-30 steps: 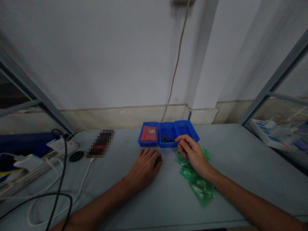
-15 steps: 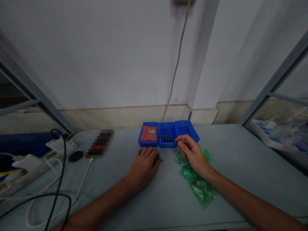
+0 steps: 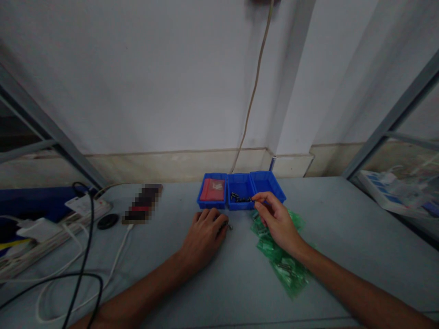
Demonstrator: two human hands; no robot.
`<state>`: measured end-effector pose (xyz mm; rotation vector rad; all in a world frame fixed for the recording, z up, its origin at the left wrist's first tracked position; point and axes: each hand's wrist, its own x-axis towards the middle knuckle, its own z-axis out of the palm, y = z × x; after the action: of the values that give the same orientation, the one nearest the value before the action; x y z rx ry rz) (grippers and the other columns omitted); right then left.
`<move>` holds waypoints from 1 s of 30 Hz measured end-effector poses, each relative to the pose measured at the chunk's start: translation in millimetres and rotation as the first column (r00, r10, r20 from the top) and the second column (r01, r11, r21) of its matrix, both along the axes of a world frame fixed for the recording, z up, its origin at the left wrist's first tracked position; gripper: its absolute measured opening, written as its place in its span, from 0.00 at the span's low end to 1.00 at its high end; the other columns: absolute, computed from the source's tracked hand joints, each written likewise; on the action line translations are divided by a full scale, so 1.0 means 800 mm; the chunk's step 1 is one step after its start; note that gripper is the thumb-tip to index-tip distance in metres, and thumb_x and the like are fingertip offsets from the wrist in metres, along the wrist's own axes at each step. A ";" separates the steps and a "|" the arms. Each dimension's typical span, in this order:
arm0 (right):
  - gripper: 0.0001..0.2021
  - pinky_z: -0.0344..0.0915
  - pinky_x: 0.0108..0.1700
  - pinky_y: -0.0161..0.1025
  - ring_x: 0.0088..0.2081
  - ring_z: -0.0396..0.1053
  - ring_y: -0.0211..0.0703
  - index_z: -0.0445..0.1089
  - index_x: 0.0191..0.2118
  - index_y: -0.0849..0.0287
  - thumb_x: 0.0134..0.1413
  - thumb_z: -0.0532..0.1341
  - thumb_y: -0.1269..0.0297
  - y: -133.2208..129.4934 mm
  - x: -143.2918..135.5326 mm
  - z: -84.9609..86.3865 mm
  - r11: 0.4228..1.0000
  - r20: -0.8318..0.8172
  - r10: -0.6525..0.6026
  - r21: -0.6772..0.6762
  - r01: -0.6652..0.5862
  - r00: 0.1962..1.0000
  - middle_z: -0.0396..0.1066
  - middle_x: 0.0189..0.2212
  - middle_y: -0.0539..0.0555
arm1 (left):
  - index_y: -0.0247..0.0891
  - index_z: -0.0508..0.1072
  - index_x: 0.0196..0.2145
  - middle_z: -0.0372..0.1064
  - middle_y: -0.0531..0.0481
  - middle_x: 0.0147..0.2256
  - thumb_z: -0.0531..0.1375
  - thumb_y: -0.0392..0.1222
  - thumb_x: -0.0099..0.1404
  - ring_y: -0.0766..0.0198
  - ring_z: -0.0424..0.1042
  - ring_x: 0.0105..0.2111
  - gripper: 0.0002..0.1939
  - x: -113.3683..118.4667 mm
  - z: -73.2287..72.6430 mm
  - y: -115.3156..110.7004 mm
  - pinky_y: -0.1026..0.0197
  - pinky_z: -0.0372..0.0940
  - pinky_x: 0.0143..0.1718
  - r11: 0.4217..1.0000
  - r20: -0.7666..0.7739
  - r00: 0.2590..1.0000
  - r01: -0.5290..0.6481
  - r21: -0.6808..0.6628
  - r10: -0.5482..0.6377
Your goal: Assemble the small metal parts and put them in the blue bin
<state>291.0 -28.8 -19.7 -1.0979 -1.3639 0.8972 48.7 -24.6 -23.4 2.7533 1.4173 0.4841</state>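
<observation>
My left hand (image 3: 206,232) rests on the table with its fingers curled round several small dark metal parts (image 3: 223,225); one shiny end sticks out by the thumb. My right hand (image 3: 274,217) is at the front rim of the middle blue bin (image 3: 240,183), thumb and forefinger pinched together. Whatever is between those fingertips is too small to make out. Inside the middle bin lie several small dark metal parts (image 3: 236,197). Beneath the right hand and wrist are green plastic bags (image 3: 288,269), with metal pieces showing through the nearest one.
Left of the middle bin, a blue bin (image 3: 199,199) holds a red packet (image 3: 211,189); another blue bin (image 3: 265,182) adjoins on the right. A blurred-out phone (image 3: 142,205), a black round disc (image 3: 108,221), cables and a power strip (image 3: 51,242) occupy the left side.
The view has shifted slightly. My right hand stays pinched by the middle bin, its thumb a little nearer the forefinger tip. The left hand keeps its place.
</observation>
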 end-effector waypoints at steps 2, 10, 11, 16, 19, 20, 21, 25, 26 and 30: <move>0.11 0.58 0.28 0.38 0.30 0.64 0.43 0.74 0.48 0.50 0.68 0.63 0.52 -0.001 0.000 0.001 1.000 0.017 -0.006 0.011 0.006 1.000 0.70 0.39 0.52 | 0.42 0.73 0.47 0.73 0.47 0.46 0.58 0.40 0.77 0.50 0.70 0.48 0.05 0.000 0.000 0.001 0.47 0.62 0.51 1.000 -0.012 1.000 -0.014 0.006 0.014; 0.08 0.64 0.39 0.40 0.39 0.69 0.46 0.76 0.47 0.52 0.68 0.65 0.57 -0.001 0.003 0.003 0.994 0.138 -0.003 0.107 -0.012 0.990 0.74 0.41 0.52 | 0.41 0.72 0.47 0.73 0.47 0.46 0.60 0.39 0.75 0.51 0.70 0.48 0.05 0.000 -0.006 0.003 0.47 0.61 0.51 1.000 0.031 0.999 -0.010 0.002 0.010; 0.08 0.64 0.39 0.40 0.38 0.69 0.45 0.76 0.47 0.52 0.67 0.65 0.57 0.000 0.003 0.003 0.995 0.129 -0.005 0.103 -0.009 0.992 0.73 0.40 0.52 | 0.41 0.72 0.48 0.73 0.47 0.47 0.60 0.39 0.75 0.51 0.70 0.48 0.06 0.000 -0.007 0.003 0.47 0.61 0.52 1.000 0.036 0.999 0.001 0.001 -0.001; 0.11 0.59 0.29 0.37 0.29 0.64 0.40 0.73 0.49 0.53 0.69 0.62 0.53 -0.002 -0.001 0.005 0.999 0.015 0.035 0.012 -0.035 0.999 0.72 0.34 0.50 | 0.41 0.72 0.51 0.73 0.47 0.48 0.60 0.39 0.76 0.51 0.70 0.49 0.08 -0.002 -0.010 0.004 0.47 0.61 0.53 0.999 0.042 0.999 0.030 0.017 -0.031; 0.13 0.55 0.26 0.36 0.25 0.60 0.38 0.73 0.47 0.54 0.71 0.60 0.51 -0.003 -0.003 0.005 0.999 -0.014 0.043 -0.021 -0.043 0.999 0.69 0.28 0.48 | 0.43 0.74 0.52 0.73 0.48 0.48 0.59 0.39 0.77 0.52 0.70 0.48 0.09 -0.002 -0.008 0.004 0.48 0.60 0.52 0.999 0.034 0.998 0.045 0.024 -0.045; 0.13 0.54 0.25 0.36 0.24 0.59 0.38 0.74 0.46 0.54 0.71 0.60 0.50 -0.003 -0.004 0.005 0.999 -0.021 0.039 -0.031 -0.039 0.999 0.67 0.27 0.47 | 0.44 0.75 0.52 0.73 0.48 0.47 0.58 0.39 0.78 0.52 0.70 0.48 0.09 -0.002 -0.007 0.004 0.48 0.60 0.52 0.998 0.032 0.998 0.052 0.027 -0.053; 0.14 0.54 0.25 0.35 0.24 0.59 0.38 0.74 0.46 0.54 0.71 0.59 0.50 -0.003 -0.004 0.005 0.999 -0.031 0.035 -0.041 -0.036 0.999 0.66 0.26 0.47 | 0.45 0.75 0.52 0.73 0.48 0.47 0.58 0.40 0.78 0.53 0.69 0.47 0.09 -0.002 -0.007 0.004 0.48 0.60 0.51 0.998 0.029 0.998 0.059 0.030 -0.060; 0.14 0.54 0.24 0.35 0.23 0.59 0.37 0.74 0.45 0.55 0.70 0.60 0.50 0.000 -0.005 0.002 0.995 -0.098 0.053 -0.076 -0.060 0.994 0.66 0.24 0.46 | 0.46 0.77 0.50 0.73 0.49 0.45 0.58 0.41 0.78 0.53 0.69 0.46 0.09 -0.002 -0.006 0.004 0.49 0.60 0.50 0.997 0.028 0.997 0.069 0.036 -0.070; 0.14 0.55 0.24 0.35 0.23 0.59 0.37 0.73 0.45 0.55 0.69 0.60 0.50 0.000 -0.005 0.002 0.994 -0.118 0.066 -0.083 -0.076 0.991 0.67 0.24 0.46 | 0.45 0.77 0.50 0.73 0.49 0.45 0.58 0.41 0.78 0.53 0.69 0.47 0.08 -0.002 -0.007 0.004 0.49 0.60 0.50 0.997 0.029 0.997 0.069 0.036 -0.070; 0.13 0.59 0.25 0.36 0.26 0.63 0.39 0.72 0.49 0.54 0.68 0.62 0.51 0.001 -0.006 0.001 0.986 -0.159 0.140 -0.068 -0.153 0.977 0.73 0.31 0.50 | 0.44 0.76 0.50 0.73 0.49 0.46 0.59 0.41 0.78 0.53 0.69 0.48 0.07 -0.002 -0.009 0.005 0.48 0.60 0.51 0.997 0.028 0.997 0.065 0.035 -0.066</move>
<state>286.5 -28.1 -19.0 -0.9759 -1.3020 1.1299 47.1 -20.8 -30.3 2.7962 1.3209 0.5488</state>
